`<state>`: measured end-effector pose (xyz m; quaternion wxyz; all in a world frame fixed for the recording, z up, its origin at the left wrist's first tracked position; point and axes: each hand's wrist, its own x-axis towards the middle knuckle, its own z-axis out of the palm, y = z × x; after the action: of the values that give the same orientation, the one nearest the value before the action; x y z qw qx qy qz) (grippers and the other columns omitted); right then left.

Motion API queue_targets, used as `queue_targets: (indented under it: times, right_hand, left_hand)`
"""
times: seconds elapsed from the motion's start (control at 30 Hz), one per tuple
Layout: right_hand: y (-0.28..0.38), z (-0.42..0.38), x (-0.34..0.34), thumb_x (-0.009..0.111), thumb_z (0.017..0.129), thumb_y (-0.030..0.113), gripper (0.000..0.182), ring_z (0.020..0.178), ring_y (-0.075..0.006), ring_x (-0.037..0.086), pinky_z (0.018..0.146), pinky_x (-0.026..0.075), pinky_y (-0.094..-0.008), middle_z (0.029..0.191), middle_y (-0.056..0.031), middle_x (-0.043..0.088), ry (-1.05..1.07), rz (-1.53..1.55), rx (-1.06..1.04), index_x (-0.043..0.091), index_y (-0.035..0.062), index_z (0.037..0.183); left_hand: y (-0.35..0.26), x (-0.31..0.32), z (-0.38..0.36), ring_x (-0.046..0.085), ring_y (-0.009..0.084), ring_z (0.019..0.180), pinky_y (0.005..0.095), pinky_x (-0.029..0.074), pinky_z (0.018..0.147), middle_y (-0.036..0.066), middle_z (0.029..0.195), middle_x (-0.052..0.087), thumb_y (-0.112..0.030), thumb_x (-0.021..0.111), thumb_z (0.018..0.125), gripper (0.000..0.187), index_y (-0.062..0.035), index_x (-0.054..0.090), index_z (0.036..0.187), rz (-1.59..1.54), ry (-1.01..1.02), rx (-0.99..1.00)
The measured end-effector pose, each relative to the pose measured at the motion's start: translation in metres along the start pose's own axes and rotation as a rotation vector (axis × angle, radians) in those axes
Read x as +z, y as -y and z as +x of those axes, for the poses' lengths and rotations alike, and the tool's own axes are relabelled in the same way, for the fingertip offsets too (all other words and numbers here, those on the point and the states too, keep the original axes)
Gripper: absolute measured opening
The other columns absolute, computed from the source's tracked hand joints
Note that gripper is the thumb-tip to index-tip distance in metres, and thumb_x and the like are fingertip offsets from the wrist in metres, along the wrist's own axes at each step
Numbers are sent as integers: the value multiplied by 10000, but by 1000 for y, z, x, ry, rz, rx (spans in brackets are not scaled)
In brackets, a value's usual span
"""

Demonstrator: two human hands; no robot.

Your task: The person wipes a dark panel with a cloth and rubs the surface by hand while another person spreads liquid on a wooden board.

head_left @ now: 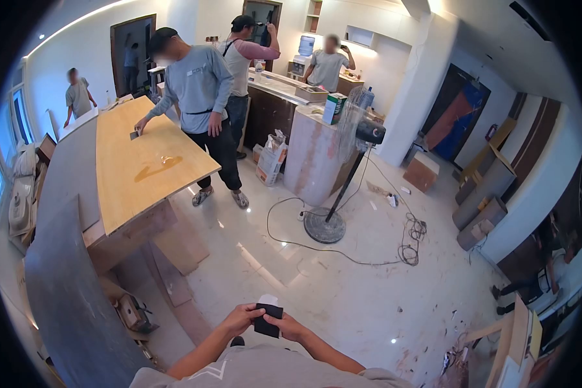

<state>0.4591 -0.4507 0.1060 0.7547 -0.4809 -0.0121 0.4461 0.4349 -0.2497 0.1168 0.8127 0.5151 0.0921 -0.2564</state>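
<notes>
In front of my body, both hands hold a small flat black piece [267, 326], roughly rectangular, with a white piece [269, 300] showing past its far edge. The fingers of my left hand [244, 316] pinch its upper left corner. My right hand [290, 326] grips the right side, its thumb lying across the black face. What the black piece is made for, I cannot tell.
At left, a person spreads a wet patch [158, 168] on a wood panel [126, 152] with a flat tool [134, 135]. A pedestal fan [324, 225] with a trailing cord [362, 262] stands ahead. A dark curved sheet [61, 278] lies left; leaning boards [514, 336] are at right.
</notes>
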Motion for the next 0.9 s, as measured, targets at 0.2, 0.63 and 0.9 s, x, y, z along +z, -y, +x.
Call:
queue_targets:
  times: [0.2, 0.63, 0.9]
  right_hand:
    - [-10, 8, -5, 611, 1016, 245, 471, 1095, -267, 673, 968, 553, -391, 1228, -143, 652, 43, 91, -73, 465, 25, 1407]
    - [-7, -12, -8, 660, 984, 212, 306, 898, -200, 685, 823, 571, -348, 981, -82, 686, -36, -8, -85, 581, 37, 1223]
    - [-3, -5, -9, 663, 982, 230, 242, 819, -202, 665, 750, 556, -347, 895, -72, 669, -62, -48, -60, 585, 59, 1134]
  left_hand:
    - [-14, 6, 9, 598, 106, 730, 266, 498, 651, 28, 945, 682, -190, 646, 995, 242, -10, 673, 1155, 65, 47, -23]
    - [2, 14, 17, 605, 161, 705, 313, 535, 676, 57, 921, 658, -189, 609, 1017, 219, -17, 640, 1148, 5, 131, -82]
    - [0, 0, 17, 644, 187, 861, 364, 538, 876, 66, 1020, 671, -228, 585, 1033, 287, -9, 622, 1215, -99, 107, -68]
